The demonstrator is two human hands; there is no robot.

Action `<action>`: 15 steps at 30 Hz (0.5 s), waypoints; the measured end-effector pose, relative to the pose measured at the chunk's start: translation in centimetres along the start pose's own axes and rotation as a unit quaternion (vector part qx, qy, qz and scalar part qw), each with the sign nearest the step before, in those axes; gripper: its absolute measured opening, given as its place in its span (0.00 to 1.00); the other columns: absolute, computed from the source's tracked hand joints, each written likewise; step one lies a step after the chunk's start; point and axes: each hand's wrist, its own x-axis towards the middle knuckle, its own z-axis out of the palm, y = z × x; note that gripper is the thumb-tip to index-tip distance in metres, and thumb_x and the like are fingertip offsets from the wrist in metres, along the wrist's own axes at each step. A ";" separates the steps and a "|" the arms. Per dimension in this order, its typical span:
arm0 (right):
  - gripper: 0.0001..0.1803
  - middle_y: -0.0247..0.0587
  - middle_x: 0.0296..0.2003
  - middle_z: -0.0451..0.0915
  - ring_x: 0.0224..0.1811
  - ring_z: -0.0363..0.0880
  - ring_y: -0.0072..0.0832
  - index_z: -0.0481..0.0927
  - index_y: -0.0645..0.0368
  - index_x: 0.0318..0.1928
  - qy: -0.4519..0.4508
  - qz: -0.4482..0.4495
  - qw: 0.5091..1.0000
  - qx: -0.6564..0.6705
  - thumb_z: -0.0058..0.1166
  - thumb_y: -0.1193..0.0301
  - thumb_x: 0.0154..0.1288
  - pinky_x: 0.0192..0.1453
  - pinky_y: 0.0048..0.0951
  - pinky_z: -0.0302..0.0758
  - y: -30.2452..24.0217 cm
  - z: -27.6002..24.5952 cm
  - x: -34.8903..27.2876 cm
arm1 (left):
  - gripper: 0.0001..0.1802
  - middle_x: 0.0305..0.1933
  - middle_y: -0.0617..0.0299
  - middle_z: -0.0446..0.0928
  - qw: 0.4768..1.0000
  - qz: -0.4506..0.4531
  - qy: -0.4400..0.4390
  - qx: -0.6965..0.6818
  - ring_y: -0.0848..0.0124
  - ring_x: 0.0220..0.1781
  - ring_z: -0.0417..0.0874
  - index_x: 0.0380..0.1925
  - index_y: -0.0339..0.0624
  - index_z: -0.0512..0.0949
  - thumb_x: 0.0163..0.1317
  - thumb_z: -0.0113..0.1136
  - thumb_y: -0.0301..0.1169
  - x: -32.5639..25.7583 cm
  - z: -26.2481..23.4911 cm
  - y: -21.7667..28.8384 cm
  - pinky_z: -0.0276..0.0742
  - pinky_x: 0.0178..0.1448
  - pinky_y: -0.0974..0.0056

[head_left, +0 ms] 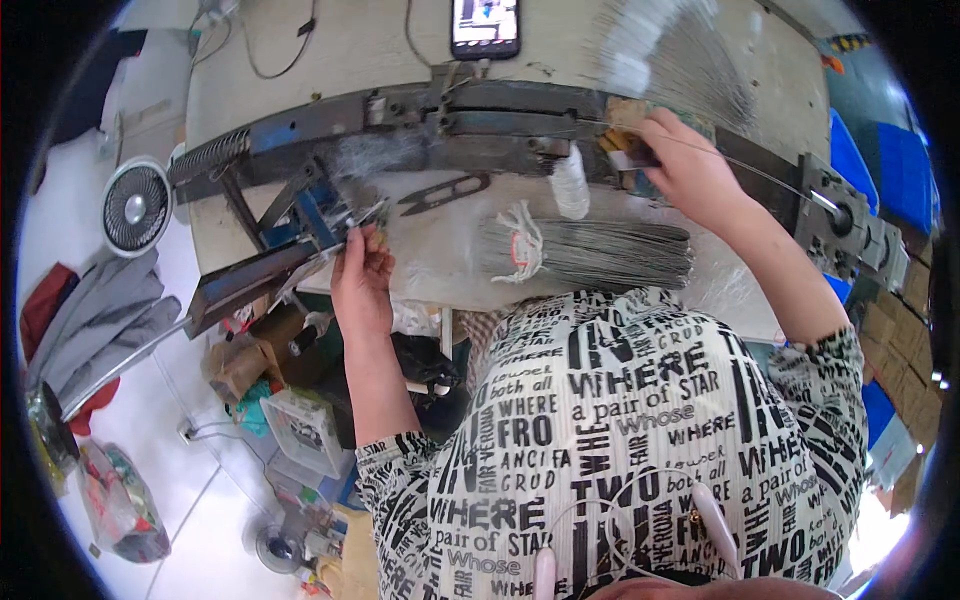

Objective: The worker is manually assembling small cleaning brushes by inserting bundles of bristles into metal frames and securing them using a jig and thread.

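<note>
Right hand (690, 170) pinches thin grey wire (760, 172) at one o'clock | left hand (362, 275) grips wire ends at blue metal jig (310, 215), nine o'clock | tied grey wire bundle (590, 253) lies centre, apparently unworked; progress seems partial.

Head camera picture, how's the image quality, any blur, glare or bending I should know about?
Head view: strong fisheye, so the metal machine bar curves and the corners are black. The fanned wires above the right hand smear into a pale blur. The white floor at lower left is bright, nearly washed out. The left hand and tied wire bundle are sharp.
</note>
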 end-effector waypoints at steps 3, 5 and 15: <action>0.17 0.48 0.42 0.75 0.48 0.75 0.49 0.74 0.61 0.46 -0.041 -0.028 0.999 0.008 0.57 0.78 0.54 0.50 0.42 0.74 -0.1 -0.6 -0.4 | 0.16 0.35 0.68 0.77 0.998 0.012 0.059 -0.035 0.76 0.36 0.76 0.45 0.39 0.76 0.68 0.60 0.40 -0.6 1.8 -0.8 0.72 0.47 0.68; 0.16 0.47 0.40 0.76 0.43 0.76 0.48 0.75 0.62 0.45 -0.097 -0.078 0.989 0.079 0.57 0.81 0.55 0.48 0.39 0.74 -0.7 -1.5 -2.0 | 0.15 0.34 0.67 0.77 0.998 -0.021 -0.014 -0.060 0.76 0.36 0.76 0.45 0.38 0.76 0.69 0.59 0.39 -1.4 2.4 -1.5 0.72 0.46 0.68; 0.16 0.39 0.49 0.78 0.39 0.74 0.17 0.70 0.68 0.57 -0.039 0.047 0.928 0.367 0.49 0.80 0.70 0.46 0.23 0.75 -2.4 -8.3 -0.3 | 0.14 0.37 0.61 0.80 0.835 0.036 -0.502 0.221 0.74 0.39 0.80 0.41 0.32 0.78 0.70 0.56 0.35 -5.6 24.8 -4.1 0.74 0.48 0.68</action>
